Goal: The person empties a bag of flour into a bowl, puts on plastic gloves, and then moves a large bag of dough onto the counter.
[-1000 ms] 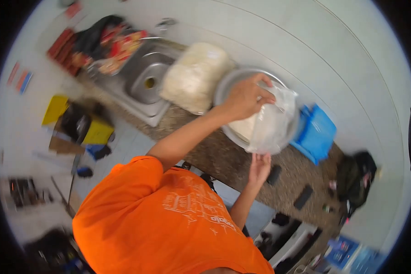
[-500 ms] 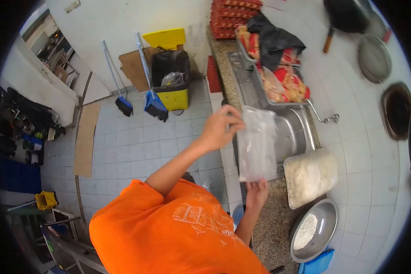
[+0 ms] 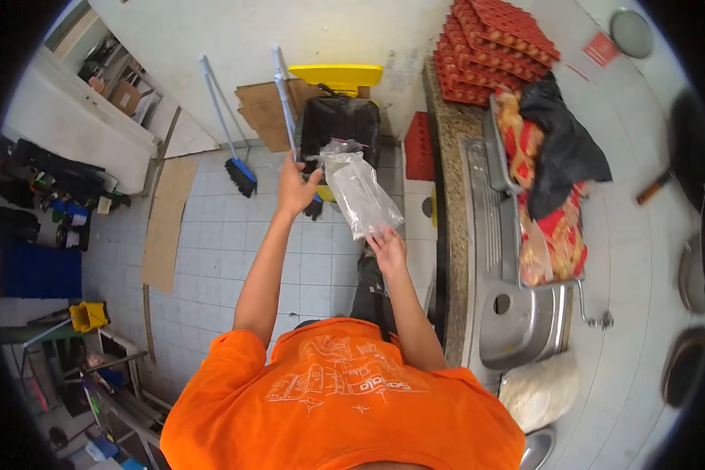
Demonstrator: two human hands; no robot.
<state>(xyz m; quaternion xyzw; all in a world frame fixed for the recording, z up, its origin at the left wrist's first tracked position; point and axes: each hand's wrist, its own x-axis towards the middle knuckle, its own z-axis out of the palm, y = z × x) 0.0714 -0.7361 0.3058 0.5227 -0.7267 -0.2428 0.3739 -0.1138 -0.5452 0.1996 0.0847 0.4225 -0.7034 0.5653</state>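
Observation:
A clear, empty-looking plastic bag (image 3: 362, 194) stretches out in front of me, its far end over the opening of the lined trash bin (image 3: 341, 124). My right hand (image 3: 389, 251) pinches the near end of the bag between thumb and fingers. Just left of the bag, my left hand (image 3: 296, 189) is raised with its thumb and fingers apart, holding nothing. A gap shows between it and the bag. The bin's yellow lid (image 3: 337, 75) stands up against the wall.
A broom (image 3: 239, 174) and another blue handle (image 3: 283, 102) lean beside the bin. To the right runs a counter with a steel sink (image 3: 517, 329), trays of red-and-yellow packages (image 3: 564, 243), stacked red egg trays (image 3: 493, 47) and a floury bag (image 3: 539, 392). Cardboard (image 3: 170, 223) lies on the floor.
My body has turned left, from the sink to the bin. The bag has moved with my right hand from over the sink to the bin. My left hand has let go of it.

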